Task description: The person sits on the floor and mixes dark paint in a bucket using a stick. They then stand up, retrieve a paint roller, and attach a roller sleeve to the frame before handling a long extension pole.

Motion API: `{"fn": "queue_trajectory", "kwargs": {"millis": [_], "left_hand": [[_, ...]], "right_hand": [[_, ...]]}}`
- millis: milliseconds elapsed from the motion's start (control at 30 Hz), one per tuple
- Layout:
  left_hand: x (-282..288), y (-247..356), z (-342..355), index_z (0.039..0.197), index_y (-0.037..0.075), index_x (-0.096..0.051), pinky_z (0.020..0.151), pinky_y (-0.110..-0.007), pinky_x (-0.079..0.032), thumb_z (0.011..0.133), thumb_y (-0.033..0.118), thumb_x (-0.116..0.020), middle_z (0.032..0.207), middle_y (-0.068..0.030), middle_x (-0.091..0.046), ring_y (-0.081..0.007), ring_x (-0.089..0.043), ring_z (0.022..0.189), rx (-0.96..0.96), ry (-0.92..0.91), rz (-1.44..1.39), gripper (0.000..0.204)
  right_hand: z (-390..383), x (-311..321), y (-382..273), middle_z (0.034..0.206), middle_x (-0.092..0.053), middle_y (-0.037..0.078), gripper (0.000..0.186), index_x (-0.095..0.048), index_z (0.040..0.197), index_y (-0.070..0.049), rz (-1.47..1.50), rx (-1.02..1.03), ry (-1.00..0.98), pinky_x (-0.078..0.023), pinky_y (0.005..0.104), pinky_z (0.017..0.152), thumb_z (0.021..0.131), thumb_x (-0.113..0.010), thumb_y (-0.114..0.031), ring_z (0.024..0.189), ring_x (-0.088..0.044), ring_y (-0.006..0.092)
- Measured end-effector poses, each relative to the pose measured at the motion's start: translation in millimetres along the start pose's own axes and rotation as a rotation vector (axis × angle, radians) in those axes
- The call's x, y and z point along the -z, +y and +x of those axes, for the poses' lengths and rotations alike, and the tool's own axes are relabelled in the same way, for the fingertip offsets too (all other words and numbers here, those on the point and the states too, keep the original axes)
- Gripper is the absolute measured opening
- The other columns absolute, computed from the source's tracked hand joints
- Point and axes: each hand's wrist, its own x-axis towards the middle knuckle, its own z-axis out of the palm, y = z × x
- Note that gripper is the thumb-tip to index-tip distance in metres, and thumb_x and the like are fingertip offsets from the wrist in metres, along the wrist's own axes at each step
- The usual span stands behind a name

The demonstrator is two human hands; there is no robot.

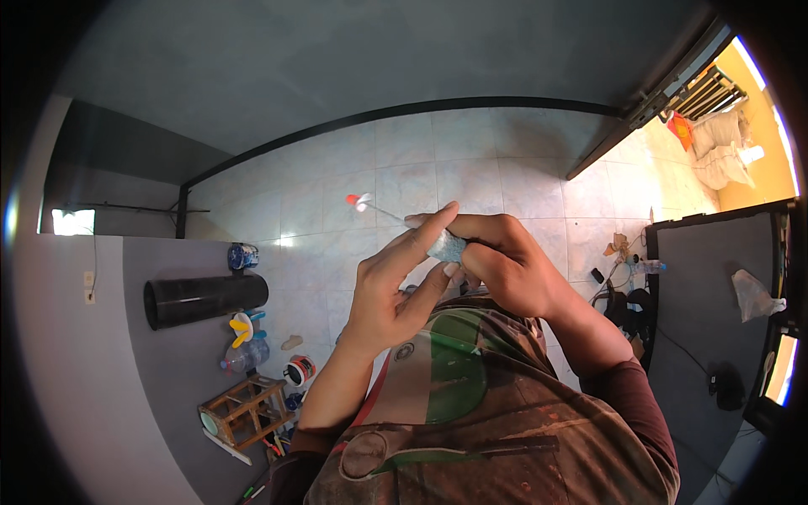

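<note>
Near the middle of the view, just toward three o'clock of centre, gripping a small blue-grey piece (450, 247) between bent fingers: with the left hand (385, 288) from about eight o'clock, with the right hand (513, 269) from about four o'clock. Touching it with both hands, so with neither clearly nearer. Partly covered by the fingers, hence impossible to read for a sure long axis.

Toward ten o'clock from the fingers, reaching out along a thin dark rod (387, 213) to a white part (364, 202) and a red end (351, 199); aligned roughly from four o'clock to ten. Blurred at the far end, and hidden by fingers at the near one: cannot tell whether joined to the held piece or just passing beside it.

Toward twelve o'clock, with room over pale floor tiles (467, 151) as far as a dark bar (446, 103) along the edge of a grey panel (379, 59). Toward six o'clock, hemmed in closely by a stained brown-and-green garment (522, 438). Well apart, bounded toward nine o'clock by a black tube (206, 301), toward eight by a wooden stool (244, 412), toward four by a dark grey board (699, 295).
</note>
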Motion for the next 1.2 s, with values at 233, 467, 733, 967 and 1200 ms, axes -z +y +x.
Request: {"fn": "queue_trajectory", "kwargs": {"millis": [233,467,733,967,1200], "left_hand": [[11,4,-8,0.148,-0.002,-0.058,0.107,-0.041,-0.052,0.090,-0.004,-0.068,0.141,-0.0227,-0.067,-0.0378,-0.068,0.128,-0.038,-0.044,0.068,0.059],[10,7,-16,0.149,-0.002,-0.058,0.106,-0.041,-0.053,0.087,-0.006,-0.068,0.140,-0.0230,-0.068,-0.0372,-0.069,0.126,0.023,-0.034,0.084,0.062],[9,6,-14,0.149,0.000,-0.058,0.105,-0.042,-0.054,0.085,-0.006,-0.070,0.135,-0.0248,-0.070,-0.0386,-0.070,0.124,0.016,-0.020,0.123,0.065],[9,4,-12,0.149,0.000,-0.059,0.106,-0.042,-0.053,0.085,-0.006,-0.070,0.131,-0.0257,-0.071,-0.0391,-0.069,0.126,0.013,-0.034,0.133,0.065],[5,3,-10,0.149,0.002,-0.059,0.105,-0.041,-0.056,0.088,-0.005,-0.070,0.125,-0.0209,-0.075,-0.0279,-0.074,0.117,-0.005,-0.034,0.151,0.063]], "right_hand": [[-7,-11,-10,0.079,-0.061,0.003,0.046,-0.071,0.124,0.005,0.173,-0.161,0.009,-0.045,0.0304,0.065,0.089,-0.045,-0.010,0.072,-0.054,0.0120],[-8,-12,4,0.078,-0.061,0.003,0.038,-0.071,0.112,0.006,0.261,-0.126,-0.037,-0.043,0.0296,0.062,0.092,-0.045,-0.013,0.069,-0.052,0.0111],[-5,-16,19,0.076,-0.063,0.004,0.028,-0.070,0.098,0.005,0.259,-0.136,0.017,-0.042,0.0280,0.056,0.090,-0.049,-0.011,0.066,-0.053,0.0093],[-6,-24,17,0.077,-0.064,0.005,0.028,-0.071,0.099,0.004,0.472,-0.169,0.076,-0.041,0.0262,0.053,0.089,-0.049,-0.010,0.060,-0.052,0.0096],[-9,-20,34,0.080,-0.065,0.007,0.028,-0.070,0.100,0.004,0.445,-0.120,0.042,-0.043,0.0266,0.054,0.090,-0.049,-0.010,0.063,-0.055,0.0111]]}}
